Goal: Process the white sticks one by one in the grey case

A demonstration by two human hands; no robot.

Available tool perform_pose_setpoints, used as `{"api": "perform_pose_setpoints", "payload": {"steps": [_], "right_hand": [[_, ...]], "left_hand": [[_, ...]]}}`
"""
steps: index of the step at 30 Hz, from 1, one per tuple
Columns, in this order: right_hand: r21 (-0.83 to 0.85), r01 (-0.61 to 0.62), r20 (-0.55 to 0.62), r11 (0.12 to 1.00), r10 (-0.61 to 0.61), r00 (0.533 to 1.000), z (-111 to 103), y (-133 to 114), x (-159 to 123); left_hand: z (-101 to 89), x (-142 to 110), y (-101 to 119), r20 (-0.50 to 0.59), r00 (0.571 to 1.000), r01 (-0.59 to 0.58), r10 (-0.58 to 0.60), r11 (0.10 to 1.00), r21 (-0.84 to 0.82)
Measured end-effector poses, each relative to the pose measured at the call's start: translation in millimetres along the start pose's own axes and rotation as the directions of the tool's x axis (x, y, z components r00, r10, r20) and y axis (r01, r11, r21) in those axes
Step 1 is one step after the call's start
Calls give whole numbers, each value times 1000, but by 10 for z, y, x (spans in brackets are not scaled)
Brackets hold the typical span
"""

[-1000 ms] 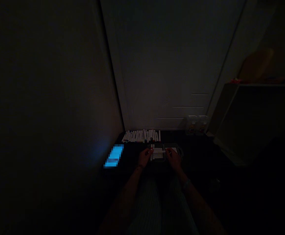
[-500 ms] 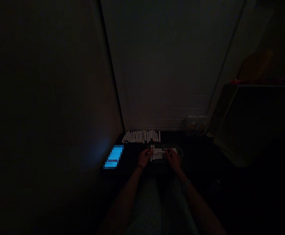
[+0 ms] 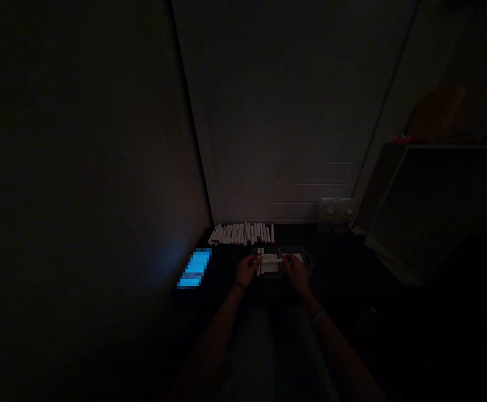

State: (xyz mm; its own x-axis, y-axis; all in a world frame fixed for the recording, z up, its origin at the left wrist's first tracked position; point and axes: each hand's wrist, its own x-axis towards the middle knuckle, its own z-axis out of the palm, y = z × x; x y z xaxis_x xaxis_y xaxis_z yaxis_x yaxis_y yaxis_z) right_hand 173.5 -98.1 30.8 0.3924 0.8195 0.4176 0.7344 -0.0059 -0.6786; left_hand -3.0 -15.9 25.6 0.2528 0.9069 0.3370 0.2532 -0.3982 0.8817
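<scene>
The room is very dark. On the floor ahead of my knees my left hand (image 3: 247, 269) and my right hand (image 3: 297, 272) hold the two ends of a thin white marker (image 3: 272, 259), fingers closed on it. The marker lies crosswise over a small dark case (image 3: 306, 258) that has white markers and a white sheet inside. A row of several white markers (image 3: 242, 233) lies side by side on the floor just beyond the case, against the base of a white door.
A glowing blue phone screen (image 3: 195, 268) lies on the floor to the left of my left hand. Two small clear bottles (image 3: 335, 214) stand by the door's foot at right. A white cabinet (image 3: 428, 201) fills the right side. A wall runs along the left.
</scene>
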Motion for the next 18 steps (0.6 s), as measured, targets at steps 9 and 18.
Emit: {"api": "perform_pose_setpoints", "payload": {"steps": [9,18], "right_hand": [[-6,-22,0,1000,22,1000,17,18,8],[36,1,-2,999,-1,1000,32,45,13]], "left_hand": [[1,8,-24,-1,1000,-6,6,1000,-3],[8,33,-78,-25,1000,-6,5,999,-38]]}}
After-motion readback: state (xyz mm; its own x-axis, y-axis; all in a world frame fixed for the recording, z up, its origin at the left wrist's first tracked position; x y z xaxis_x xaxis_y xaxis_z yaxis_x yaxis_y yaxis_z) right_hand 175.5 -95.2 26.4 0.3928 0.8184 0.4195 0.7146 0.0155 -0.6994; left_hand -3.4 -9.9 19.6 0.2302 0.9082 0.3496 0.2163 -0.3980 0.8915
